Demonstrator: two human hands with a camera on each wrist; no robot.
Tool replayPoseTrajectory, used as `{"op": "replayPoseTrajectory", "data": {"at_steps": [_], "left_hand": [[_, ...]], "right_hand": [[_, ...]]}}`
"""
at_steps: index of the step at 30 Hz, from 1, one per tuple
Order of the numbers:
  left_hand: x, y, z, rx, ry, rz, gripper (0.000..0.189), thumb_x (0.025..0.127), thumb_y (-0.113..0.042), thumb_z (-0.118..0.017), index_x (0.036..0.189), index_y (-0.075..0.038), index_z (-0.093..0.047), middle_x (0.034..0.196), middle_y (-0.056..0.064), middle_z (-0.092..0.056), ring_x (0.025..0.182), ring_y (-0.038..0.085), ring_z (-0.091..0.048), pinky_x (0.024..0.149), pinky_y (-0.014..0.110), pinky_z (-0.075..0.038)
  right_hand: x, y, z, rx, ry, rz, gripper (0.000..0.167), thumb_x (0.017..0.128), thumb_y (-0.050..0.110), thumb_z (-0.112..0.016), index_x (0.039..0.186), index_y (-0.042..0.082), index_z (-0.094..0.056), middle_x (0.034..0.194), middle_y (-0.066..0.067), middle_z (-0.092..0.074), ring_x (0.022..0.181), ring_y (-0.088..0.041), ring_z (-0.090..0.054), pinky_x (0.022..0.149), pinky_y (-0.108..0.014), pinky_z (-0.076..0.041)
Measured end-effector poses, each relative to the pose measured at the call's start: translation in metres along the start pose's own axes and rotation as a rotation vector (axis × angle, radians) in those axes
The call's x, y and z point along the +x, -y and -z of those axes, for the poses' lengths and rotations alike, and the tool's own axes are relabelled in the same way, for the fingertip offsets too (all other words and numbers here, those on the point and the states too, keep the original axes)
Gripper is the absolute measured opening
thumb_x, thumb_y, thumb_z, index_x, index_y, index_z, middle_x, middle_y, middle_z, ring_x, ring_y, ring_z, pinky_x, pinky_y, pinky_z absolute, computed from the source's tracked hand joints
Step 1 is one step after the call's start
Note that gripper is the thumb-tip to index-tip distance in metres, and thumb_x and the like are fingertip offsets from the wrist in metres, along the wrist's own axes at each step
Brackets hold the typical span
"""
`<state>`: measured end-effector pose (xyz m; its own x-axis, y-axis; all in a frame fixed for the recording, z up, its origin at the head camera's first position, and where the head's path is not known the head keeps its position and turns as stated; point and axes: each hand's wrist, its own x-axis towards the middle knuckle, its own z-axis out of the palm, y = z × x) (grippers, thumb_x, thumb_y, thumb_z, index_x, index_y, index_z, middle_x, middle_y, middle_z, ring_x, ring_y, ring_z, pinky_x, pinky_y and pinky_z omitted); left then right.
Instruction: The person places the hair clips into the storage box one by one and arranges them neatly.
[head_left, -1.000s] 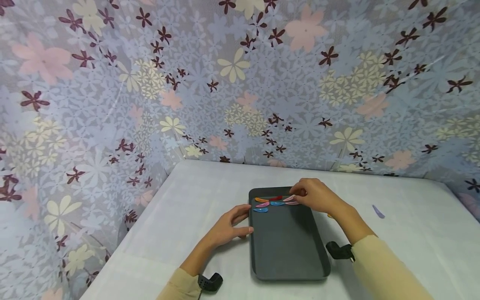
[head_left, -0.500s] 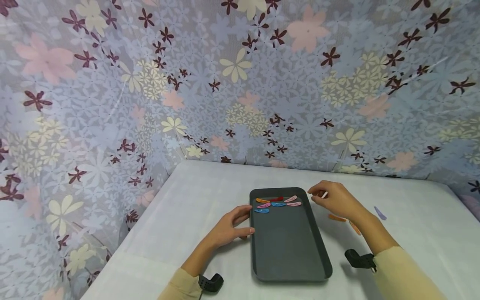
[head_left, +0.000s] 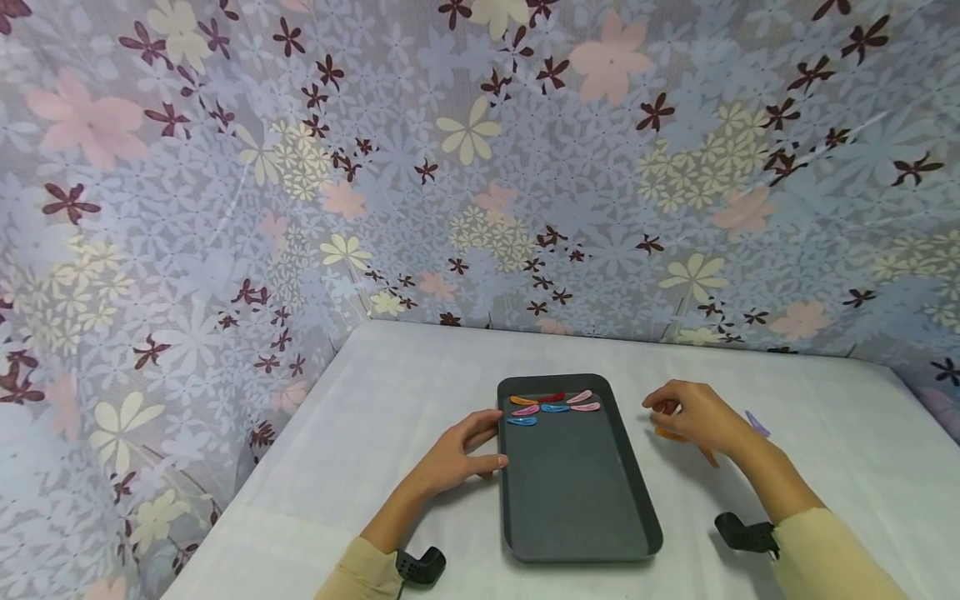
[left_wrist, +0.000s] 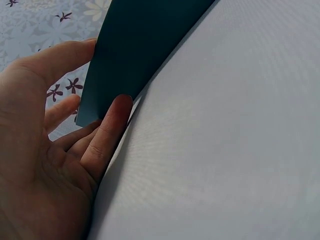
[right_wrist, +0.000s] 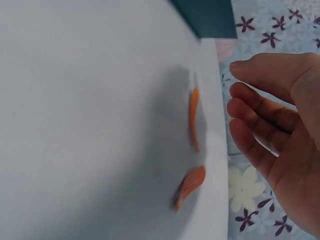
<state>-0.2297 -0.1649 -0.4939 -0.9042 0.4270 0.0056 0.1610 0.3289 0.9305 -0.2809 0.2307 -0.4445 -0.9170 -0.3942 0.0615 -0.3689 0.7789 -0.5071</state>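
A dark grey tray [head_left: 573, 492] lies on the white table with several snap hair clips near its far end: an orange clip [head_left: 523, 401], a red clip [head_left: 552, 397], pink ones and two blue, one of them a blue clip [head_left: 522, 421] by the left wall. My left hand [head_left: 453, 454] touches the tray's left side with thumb and fingers. Over the table right of the tray hovers my right hand [head_left: 697, 417], fingers bent loosely and nothing between them. Below it lie two orange hair clips, a slim orange clip [right_wrist: 193, 120] and a wider orange clip [right_wrist: 190, 186].
A purple hair clip [head_left: 757, 424] lies farther right, partly hidden behind my right wrist. Flowered cloth [head_left: 480, 167] hangs behind and left of the white table [head_left: 420, 367]. Each wrist carries a black camera [head_left: 422, 566].
My right hand has drawn back from the pale pink clips in the tray and moved right, over the orange clips. The left hand stays at the tray's side.
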Motion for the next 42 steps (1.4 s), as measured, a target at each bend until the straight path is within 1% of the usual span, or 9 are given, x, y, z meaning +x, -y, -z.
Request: {"op": "replayPoseTrajectory", "data": {"at_steps": [4,7,12,17,21,27,30,37,42], "left_hand": [[-0.001,-0.001,0.000,0.004,-0.004,-0.005,0.072,0.082,-0.036,-0.073,0.143,-0.023,-0.038,0.148,-0.002,-0.042,0.136,0.017,-0.043,0.105,0.043,-0.042],[-0.001,0.000,-0.001,0.016,-0.008,-0.007,0.072,0.082,-0.037,-0.073,0.143,-0.023,-0.038,0.148,-0.003,-0.042,0.136,0.017,-0.043,0.104,0.043,-0.044],[0.000,0.001,-0.001,0.021,-0.006,-0.009,0.073,0.081,-0.038,-0.073,0.144,-0.022,-0.037,0.148,-0.002,-0.042,0.135,0.016,-0.044,0.103,0.040,-0.045],[-0.001,0.000,0.000,0.016,0.005,-0.012,0.073,0.082,-0.038,-0.072,0.144,-0.022,-0.037,0.149,-0.001,-0.041,0.136,0.017,-0.043,0.099,0.038,-0.048],[-0.001,0.000,0.000,0.005,0.006,-0.014,0.071,0.083,-0.036,-0.072,0.143,-0.022,-0.038,0.149,-0.001,-0.041,0.136,0.018,-0.043,0.102,0.040,-0.046],[-0.001,-0.001,0.000,-0.011,0.013,-0.016,0.070,0.083,-0.031,-0.072,0.143,-0.023,-0.037,0.149,-0.001,-0.040,0.137,0.019,-0.042,0.105,0.046,-0.041],[-0.001,0.000,-0.001,-0.009,0.008,-0.016,0.069,0.084,-0.032,-0.072,0.143,-0.023,-0.038,0.149,-0.001,-0.041,0.136,0.020,-0.042,0.105,0.046,-0.042],[-0.002,0.000,0.000,0.006,0.003,-0.007,0.070,0.083,-0.035,-0.072,0.143,-0.022,-0.038,0.148,-0.001,-0.041,0.136,0.018,-0.043,0.099,0.038,-0.048],[-0.002,-0.001,0.000,-0.014,0.006,-0.010,0.070,0.083,-0.034,-0.072,0.143,-0.020,-0.038,0.149,0.002,-0.041,0.137,0.022,-0.042,0.086,0.030,-0.053]], "right_hand": [[-0.004,-0.008,-0.005,-0.005,0.029,-0.035,0.022,0.083,0.018,-0.070,0.104,0.011,-0.071,0.088,0.001,-0.064,0.079,-0.010,-0.054,0.066,-0.028,-0.045],[-0.006,-0.014,-0.008,-0.016,0.039,-0.038,0.023,0.082,0.021,-0.071,0.103,0.011,-0.072,0.089,0.000,-0.064,0.079,-0.011,-0.054,0.067,-0.029,-0.044],[-0.010,-0.022,-0.014,-0.030,0.037,-0.058,0.021,0.081,0.021,-0.073,0.100,0.014,-0.073,0.089,0.002,-0.064,0.080,-0.010,-0.055,0.070,-0.030,-0.045],[-0.015,-0.028,-0.019,0.000,0.000,-0.031,0.014,0.081,0.018,-0.073,0.095,0.017,-0.073,0.085,0.003,-0.063,0.074,-0.006,-0.053,0.065,-0.026,-0.043],[-0.017,-0.031,-0.021,0.002,-0.029,-0.013,0.011,0.081,0.018,-0.073,0.092,0.020,-0.073,0.084,0.006,-0.062,0.071,-0.001,-0.051,0.063,-0.023,-0.043],[-0.019,-0.030,-0.021,0.000,-0.033,-0.011,0.015,0.080,0.018,-0.074,0.095,0.018,-0.073,0.085,0.005,-0.062,0.073,-0.003,-0.052,0.064,-0.023,-0.044],[-0.020,-0.030,-0.022,0.005,-0.030,-0.012,0.017,0.079,0.018,-0.074,0.097,0.017,-0.073,0.086,0.005,-0.062,0.074,-0.003,-0.053,0.064,-0.023,-0.044],[-0.020,-0.032,-0.023,0.011,-0.049,0.005,0.015,0.079,0.018,-0.075,0.094,0.020,-0.073,0.084,0.007,-0.061,0.071,-0.001,-0.050,0.063,-0.022,-0.043],[-0.019,-0.032,-0.024,0.015,-0.055,0.022,0.013,0.079,0.017,-0.075,0.091,0.021,-0.073,0.084,0.008,-0.061,0.071,0.001,-0.051,0.063,-0.021,-0.044]]}}
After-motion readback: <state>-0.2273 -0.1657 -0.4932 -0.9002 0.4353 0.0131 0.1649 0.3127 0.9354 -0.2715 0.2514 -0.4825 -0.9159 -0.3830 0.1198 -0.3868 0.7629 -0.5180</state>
